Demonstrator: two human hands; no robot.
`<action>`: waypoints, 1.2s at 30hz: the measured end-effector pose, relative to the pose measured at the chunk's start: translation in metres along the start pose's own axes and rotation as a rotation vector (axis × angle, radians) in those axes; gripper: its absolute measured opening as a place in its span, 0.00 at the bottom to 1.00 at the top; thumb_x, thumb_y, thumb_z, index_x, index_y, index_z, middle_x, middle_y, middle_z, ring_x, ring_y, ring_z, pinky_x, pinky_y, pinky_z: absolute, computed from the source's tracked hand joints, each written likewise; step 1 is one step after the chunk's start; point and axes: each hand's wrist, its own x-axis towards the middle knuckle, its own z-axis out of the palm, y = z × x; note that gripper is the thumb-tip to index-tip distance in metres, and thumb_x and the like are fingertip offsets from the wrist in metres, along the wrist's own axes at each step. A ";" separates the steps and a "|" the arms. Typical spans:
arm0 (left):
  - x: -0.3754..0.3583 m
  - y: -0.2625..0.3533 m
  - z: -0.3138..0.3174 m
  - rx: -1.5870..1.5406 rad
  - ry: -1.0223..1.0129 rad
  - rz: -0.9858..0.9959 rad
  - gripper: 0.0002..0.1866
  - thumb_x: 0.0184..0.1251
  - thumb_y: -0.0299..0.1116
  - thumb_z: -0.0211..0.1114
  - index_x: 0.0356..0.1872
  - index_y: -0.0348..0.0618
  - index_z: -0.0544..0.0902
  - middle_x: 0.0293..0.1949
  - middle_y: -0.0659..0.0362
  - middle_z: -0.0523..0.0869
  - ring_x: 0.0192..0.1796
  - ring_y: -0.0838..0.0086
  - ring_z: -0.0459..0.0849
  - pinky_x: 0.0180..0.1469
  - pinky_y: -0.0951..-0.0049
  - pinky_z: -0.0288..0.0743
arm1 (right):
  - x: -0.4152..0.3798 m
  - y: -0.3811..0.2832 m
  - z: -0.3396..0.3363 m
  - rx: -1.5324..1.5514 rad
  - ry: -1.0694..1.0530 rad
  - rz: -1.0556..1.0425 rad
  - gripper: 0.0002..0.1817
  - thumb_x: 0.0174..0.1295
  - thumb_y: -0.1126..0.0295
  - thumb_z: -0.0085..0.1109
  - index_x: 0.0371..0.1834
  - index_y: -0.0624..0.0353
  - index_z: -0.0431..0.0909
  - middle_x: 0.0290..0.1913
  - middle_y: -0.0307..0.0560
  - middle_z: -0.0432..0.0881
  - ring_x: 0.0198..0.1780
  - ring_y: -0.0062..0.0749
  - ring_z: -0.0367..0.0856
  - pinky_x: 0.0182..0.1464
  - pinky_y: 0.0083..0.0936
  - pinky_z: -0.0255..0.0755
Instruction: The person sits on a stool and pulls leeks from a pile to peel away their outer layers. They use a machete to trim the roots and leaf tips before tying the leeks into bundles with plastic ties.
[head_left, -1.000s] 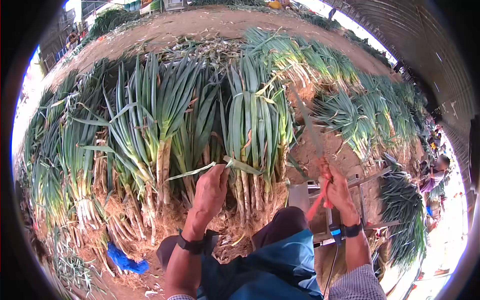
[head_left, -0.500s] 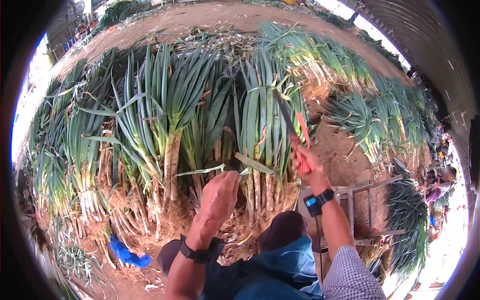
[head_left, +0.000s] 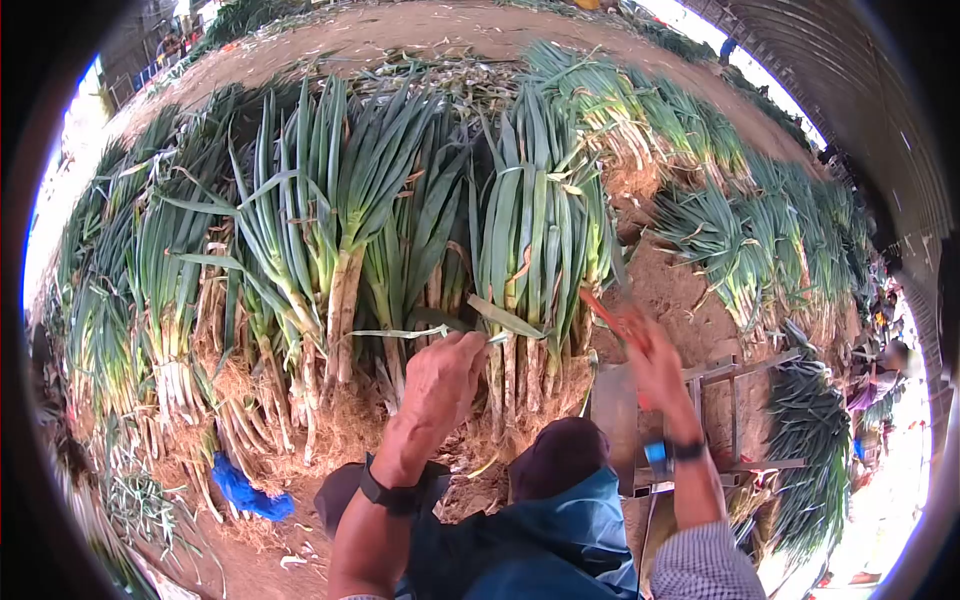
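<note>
A bundle of leeks [head_left: 535,230] stands upright in front of me, roots down, with a pale tie around its leaves. Low at its left side, my left hand [head_left: 438,380] is closed on a flat green leaf strip [head_left: 400,332]; one end sticks out to the left. A broader cut leaf piece [head_left: 505,317] slants across the stalks just right of that hand. My right hand [head_left: 650,360], smeared by motion, grips a knife with an orange-red handle [head_left: 602,310], right of the bundle. Its blade is blurred and hard to make out.
More leek bundles [head_left: 345,220] crowd the left, and others [head_left: 740,250] lie at the right. A metal frame [head_left: 735,400] stands by my right arm. Blue netting [head_left: 248,490] lies on the soil at lower left. A person [head_left: 880,375] is at the far right.
My right hand has moved down and to the right with the knife, away from the upper leaves of the bundle. My left hand has barely moved and stays closed on the leaf strip.
</note>
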 end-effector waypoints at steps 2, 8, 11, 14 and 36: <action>0.001 0.002 -0.011 -0.067 -0.026 -0.058 0.06 0.69 0.28 0.60 0.41 0.37 0.81 0.34 0.47 0.83 0.38 0.47 0.82 0.38 0.56 0.76 | -0.051 -0.024 -0.035 -0.050 0.236 -0.131 0.23 0.66 0.82 0.48 0.65 0.61 0.68 0.38 0.46 0.80 0.27 0.27 0.80 0.33 0.28 0.79; 0.011 0.001 0.020 -0.055 0.082 0.001 0.06 0.70 0.30 0.60 0.36 0.36 0.77 0.31 0.44 0.79 0.36 0.43 0.79 0.36 0.53 0.72 | -0.080 0.004 -0.083 0.487 0.111 0.036 0.21 0.69 0.76 0.51 0.65 0.56 0.70 0.36 0.44 0.81 0.23 0.27 0.80 0.25 0.28 0.77; 0.002 -0.001 0.033 -0.071 0.048 0.026 0.08 0.70 0.30 0.60 0.34 0.36 0.74 0.30 0.43 0.77 0.36 0.41 0.77 0.35 0.53 0.71 | -0.036 -0.009 -0.049 0.747 -0.167 0.514 0.12 0.71 0.66 0.56 0.54 0.55 0.75 0.29 0.41 0.79 0.20 0.22 0.77 0.19 0.25 0.74; -0.007 0.002 0.026 -0.041 0.026 0.026 0.09 0.70 0.30 0.60 0.32 0.36 0.73 0.30 0.43 0.78 0.37 0.43 0.78 0.36 0.52 0.72 | 0.003 0.035 0.013 1.001 -0.282 0.558 0.08 0.71 0.63 0.57 0.47 0.52 0.76 0.27 0.40 0.80 0.20 0.25 0.79 0.18 0.28 0.74; -0.010 -0.011 0.001 0.043 -0.313 -0.032 0.04 0.65 0.27 0.59 0.35 0.37 0.76 0.30 0.47 0.80 0.37 0.49 0.80 0.41 0.54 0.74 | 0.078 0.073 0.060 0.793 -0.259 0.574 0.04 0.67 0.73 0.54 0.42 0.60 0.74 0.28 0.47 0.79 0.21 0.30 0.78 0.22 0.30 0.73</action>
